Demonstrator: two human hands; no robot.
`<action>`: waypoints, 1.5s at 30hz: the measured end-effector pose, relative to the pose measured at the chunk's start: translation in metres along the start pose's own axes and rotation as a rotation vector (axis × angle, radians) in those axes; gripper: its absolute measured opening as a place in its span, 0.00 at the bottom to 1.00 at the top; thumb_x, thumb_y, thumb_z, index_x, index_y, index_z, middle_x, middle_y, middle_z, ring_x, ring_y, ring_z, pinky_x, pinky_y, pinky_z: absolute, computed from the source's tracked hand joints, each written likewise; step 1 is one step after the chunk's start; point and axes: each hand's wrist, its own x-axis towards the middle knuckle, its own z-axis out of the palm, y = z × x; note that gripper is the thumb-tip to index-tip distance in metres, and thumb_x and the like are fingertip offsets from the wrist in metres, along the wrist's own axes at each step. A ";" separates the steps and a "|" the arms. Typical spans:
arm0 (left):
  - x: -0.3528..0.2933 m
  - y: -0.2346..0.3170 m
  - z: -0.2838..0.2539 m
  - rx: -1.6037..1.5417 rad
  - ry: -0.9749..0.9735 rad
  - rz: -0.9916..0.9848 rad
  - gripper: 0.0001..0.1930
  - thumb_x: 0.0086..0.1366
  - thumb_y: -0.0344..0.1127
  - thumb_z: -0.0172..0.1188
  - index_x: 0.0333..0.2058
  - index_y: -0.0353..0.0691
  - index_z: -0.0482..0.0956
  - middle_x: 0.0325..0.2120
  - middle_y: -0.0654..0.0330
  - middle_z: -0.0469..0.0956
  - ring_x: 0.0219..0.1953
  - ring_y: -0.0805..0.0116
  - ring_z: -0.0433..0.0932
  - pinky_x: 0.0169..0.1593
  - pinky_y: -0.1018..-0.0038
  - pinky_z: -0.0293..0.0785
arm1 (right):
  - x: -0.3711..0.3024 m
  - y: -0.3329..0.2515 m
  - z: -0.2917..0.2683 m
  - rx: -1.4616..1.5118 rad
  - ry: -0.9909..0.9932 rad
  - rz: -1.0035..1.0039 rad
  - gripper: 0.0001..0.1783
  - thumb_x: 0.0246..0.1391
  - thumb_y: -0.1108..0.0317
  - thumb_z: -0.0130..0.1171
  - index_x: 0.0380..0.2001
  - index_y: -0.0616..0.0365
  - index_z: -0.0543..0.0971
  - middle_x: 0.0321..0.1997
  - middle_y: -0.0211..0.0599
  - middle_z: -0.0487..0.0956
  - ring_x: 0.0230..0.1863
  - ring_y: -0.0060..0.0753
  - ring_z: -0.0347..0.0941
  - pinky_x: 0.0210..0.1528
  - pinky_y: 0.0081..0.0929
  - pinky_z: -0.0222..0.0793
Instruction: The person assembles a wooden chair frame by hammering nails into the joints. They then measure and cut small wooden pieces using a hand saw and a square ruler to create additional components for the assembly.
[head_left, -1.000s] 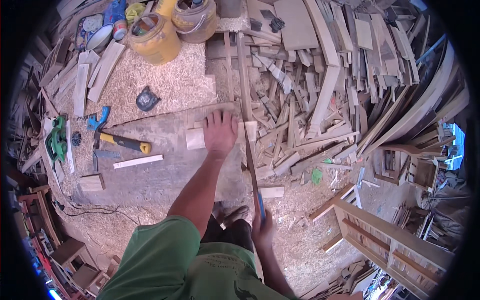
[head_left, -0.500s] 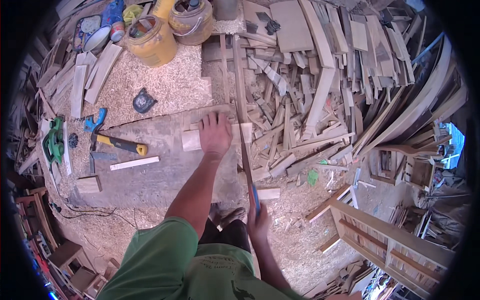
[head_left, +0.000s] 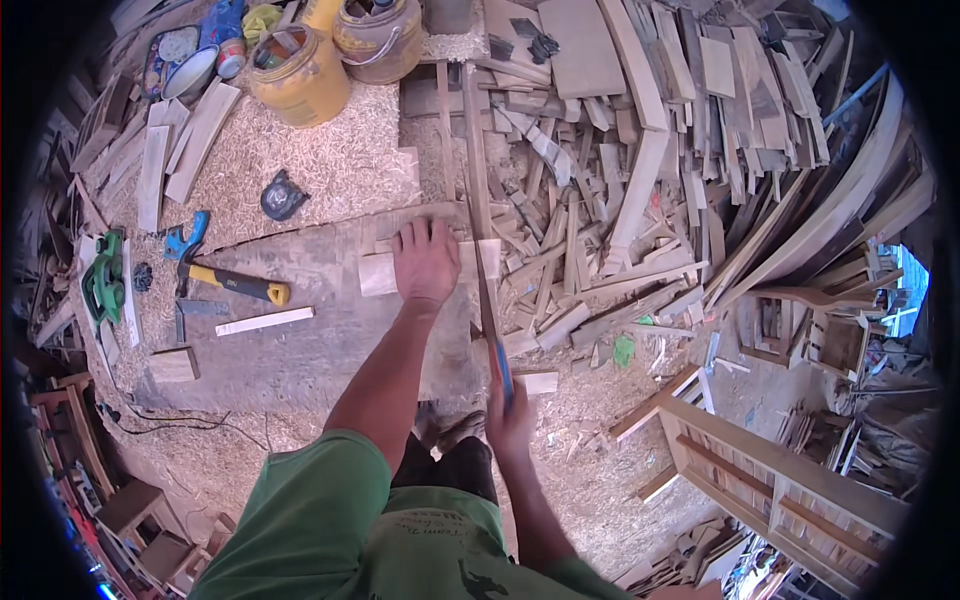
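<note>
A short pale wooden board (head_left: 378, 275) lies across the right edge of the worn plywood bench top (head_left: 330, 370). My left hand (head_left: 427, 262) presses down on it, fingers curled over its far side. In my right hand (head_left: 511, 415) is a handsaw (head_left: 489, 310), gripped by its blue handle. The narrow blade runs away from me across the board's right end, just beyond the bench edge. How deep the blade sits in the wood, I cannot tell.
On the bench lie a hammer (head_left: 235, 284) with yellow-black handle, a metal square (head_left: 190, 308), a thin pale strip (head_left: 264, 321) and a small block (head_left: 175, 365). A green power planer (head_left: 104, 278) rests at left. Yellow buckets (head_left: 300, 85) stand behind; scrap wood (head_left: 560, 240) is heaped at right.
My right hand has moved a little forward, away from me, pushing the saw along. My left hand stays on the board. The whole view has shifted slightly.
</note>
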 end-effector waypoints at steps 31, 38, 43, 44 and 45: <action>0.004 0.004 0.000 0.019 0.016 -0.011 0.13 0.75 0.43 0.58 0.48 0.42 0.82 0.48 0.49 0.78 0.53 0.46 0.75 0.60 0.50 0.69 | 0.006 -0.028 -0.001 -0.022 0.005 0.054 0.16 0.75 0.60 0.60 0.55 0.62 0.81 0.24 0.55 0.81 0.25 0.57 0.84 0.28 0.49 0.74; 0.002 -0.004 -0.002 0.042 0.095 0.023 0.13 0.75 0.43 0.58 0.47 0.42 0.82 0.47 0.48 0.78 0.51 0.45 0.76 0.58 0.49 0.70 | -0.097 -0.053 -0.071 0.000 -0.044 0.115 0.17 0.74 0.59 0.61 0.59 0.56 0.79 0.34 0.58 0.86 0.37 0.72 0.86 0.38 0.56 0.81; 0.003 -0.001 0.002 0.098 0.068 0.051 0.13 0.76 0.43 0.57 0.50 0.41 0.80 0.47 0.49 0.77 0.51 0.45 0.76 0.59 0.50 0.69 | -0.066 -0.033 -0.047 0.023 -0.014 0.081 0.19 0.73 0.56 0.63 0.57 0.56 0.79 0.33 0.58 0.86 0.35 0.71 0.85 0.37 0.59 0.81; 0.000 -0.002 0.004 0.098 0.047 0.049 0.13 0.77 0.43 0.56 0.50 0.41 0.80 0.47 0.49 0.77 0.51 0.45 0.76 0.59 0.50 0.69 | -0.026 -0.027 -0.028 -0.063 -0.059 0.125 0.20 0.73 0.55 0.64 0.57 0.56 0.79 0.33 0.59 0.85 0.35 0.71 0.85 0.37 0.60 0.80; -0.001 0.003 0.006 0.086 0.029 0.046 0.14 0.77 0.44 0.56 0.50 0.42 0.80 0.47 0.49 0.77 0.51 0.45 0.76 0.59 0.50 0.69 | 0.010 -0.031 -0.010 -0.085 -0.047 0.123 0.20 0.73 0.54 0.64 0.57 0.57 0.80 0.33 0.60 0.85 0.35 0.71 0.85 0.37 0.61 0.79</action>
